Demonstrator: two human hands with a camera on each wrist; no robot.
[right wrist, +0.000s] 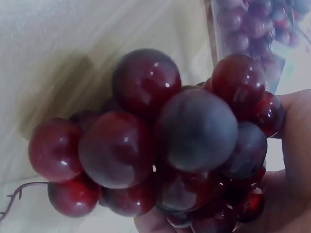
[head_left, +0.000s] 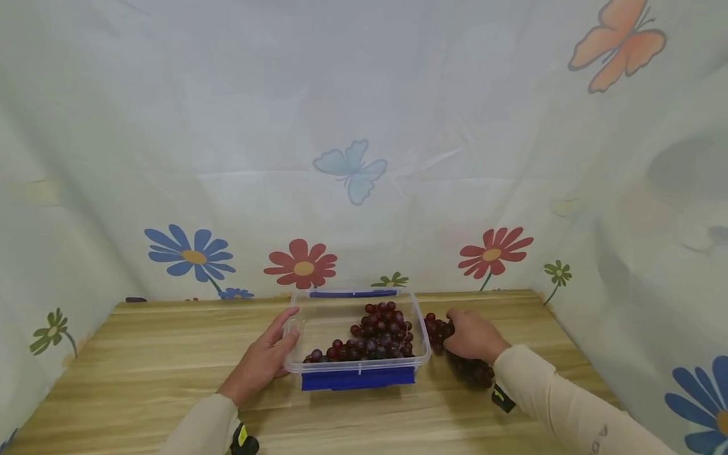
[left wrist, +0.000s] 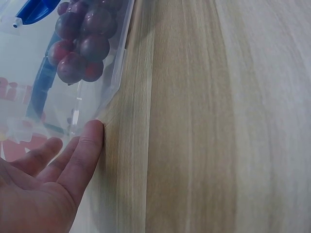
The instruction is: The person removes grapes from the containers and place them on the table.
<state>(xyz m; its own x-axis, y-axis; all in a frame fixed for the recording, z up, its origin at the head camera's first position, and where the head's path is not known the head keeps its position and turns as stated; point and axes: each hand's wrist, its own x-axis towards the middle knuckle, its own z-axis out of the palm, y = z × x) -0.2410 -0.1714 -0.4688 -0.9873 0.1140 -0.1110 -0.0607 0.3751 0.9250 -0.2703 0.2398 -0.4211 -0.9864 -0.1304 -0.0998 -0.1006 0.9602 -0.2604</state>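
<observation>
A clear plastic box (head_left: 327, 314) with blue clips holds dark red grapes (head_left: 372, 338) heaped toward its right and near sides. My left hand (head_left: 261, 360) touches the box's left side. In the left wrist view, extended fingers (left wrist: 82, 155) rest along its clear wall. Just right of the box, my right hand (head_left: 474, 335) grips a bunch of grapes (right wrist: 146, 141). In the right wrist view the bunch nearly fills the middle, hiding much of the fingers, and a thin bare stem sticks out at the left.
Box and hands are over a wood-grain table (head_left: 170, 354). A pale cloth (head_left: 244, 126) printed with flowers and butterflies hangs behind it and along both sides. One blue clip (head_left: 358, 378) hangs down on the box's near side.
</observation>
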